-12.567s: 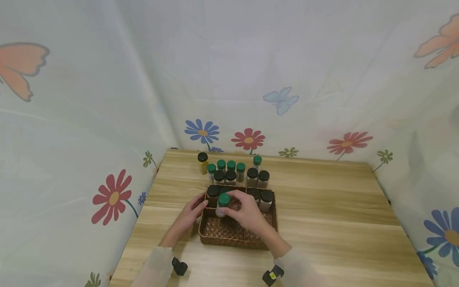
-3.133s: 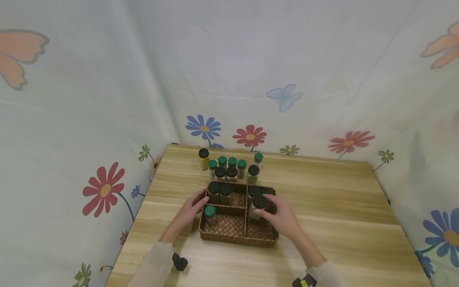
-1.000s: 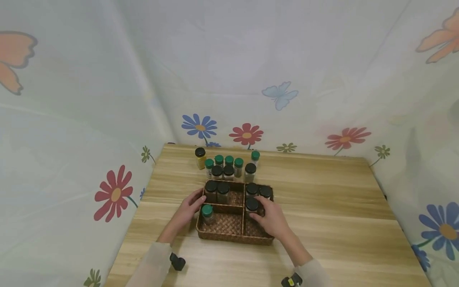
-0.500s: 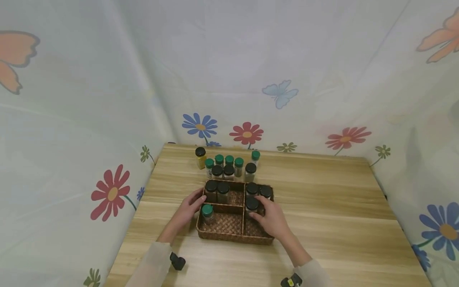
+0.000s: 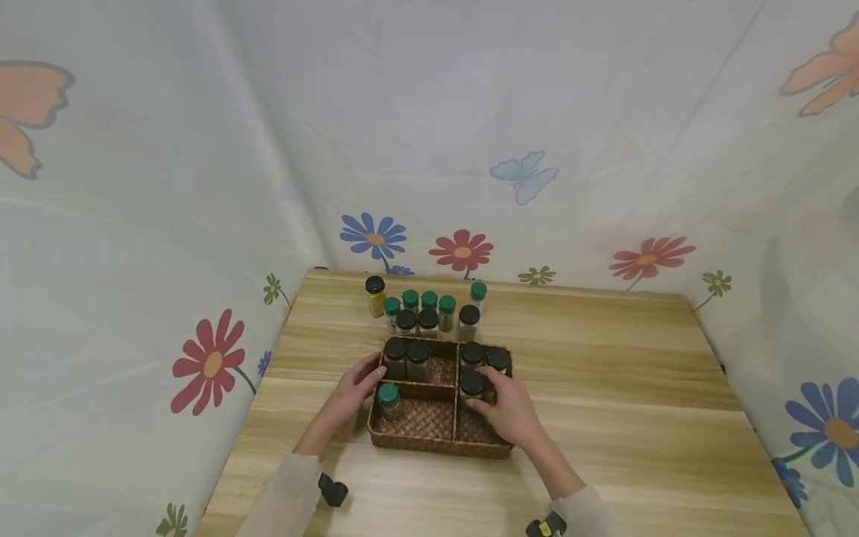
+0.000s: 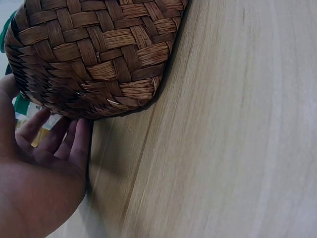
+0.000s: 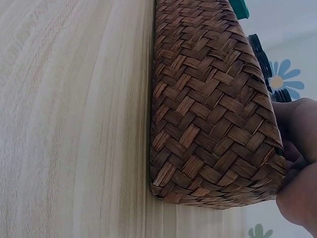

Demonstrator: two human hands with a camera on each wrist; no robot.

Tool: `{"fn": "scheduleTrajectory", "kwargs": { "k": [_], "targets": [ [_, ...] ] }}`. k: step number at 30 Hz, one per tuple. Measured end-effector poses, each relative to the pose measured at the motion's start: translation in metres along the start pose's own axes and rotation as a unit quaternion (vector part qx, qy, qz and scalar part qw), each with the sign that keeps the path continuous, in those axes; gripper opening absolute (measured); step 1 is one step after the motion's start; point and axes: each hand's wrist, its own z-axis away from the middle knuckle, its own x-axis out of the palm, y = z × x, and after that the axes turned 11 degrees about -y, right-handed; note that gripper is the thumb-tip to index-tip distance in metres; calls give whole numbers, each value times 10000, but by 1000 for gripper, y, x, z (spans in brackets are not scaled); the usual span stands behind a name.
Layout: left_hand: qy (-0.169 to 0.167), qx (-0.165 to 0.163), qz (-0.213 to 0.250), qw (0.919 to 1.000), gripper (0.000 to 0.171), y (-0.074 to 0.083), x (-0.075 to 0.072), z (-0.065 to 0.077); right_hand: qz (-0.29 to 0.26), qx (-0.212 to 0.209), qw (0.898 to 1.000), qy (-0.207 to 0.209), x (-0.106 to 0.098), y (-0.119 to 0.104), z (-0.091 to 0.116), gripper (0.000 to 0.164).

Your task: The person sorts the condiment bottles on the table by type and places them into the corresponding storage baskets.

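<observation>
On table, woven basket prob. light w/ a bit of give – best held at rim or corners, where L hand rests, fingers loose against the wall, thumb at rim. R hand pinches black-capped jar, upright in basket's R section; prob. stiff, smooth, maybe breakable glass – grip body just under cap, not cap alone.

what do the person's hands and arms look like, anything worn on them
The left hand and right hand are gloveless. The left sleeve and right sleeve are cream. A small black device shows beside the left cuff; another, with a yellow patch, beside the right.
</observation>
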Motion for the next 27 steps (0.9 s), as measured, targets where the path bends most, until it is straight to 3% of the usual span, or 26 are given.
{"fn": "scheduleTrajectory", "kwargs": {
  "k": [14, 21, 27],
  "targets": [
    [-24, 14, 15, 10000, 70, 1, 1, 0, 88, 55, 9998, -146, -4, -2, -1, 58],
    [-51, -14, 61, 10000, 72, 2, 1, 1, -285, 327, 9977, -515, -16, -5, 3, 62],
    [-50, 19, 65, 10000, 70, 2, 1, 1, -641, 153, 9963, -558, -32, -2, 16, 56]
  ]
}}
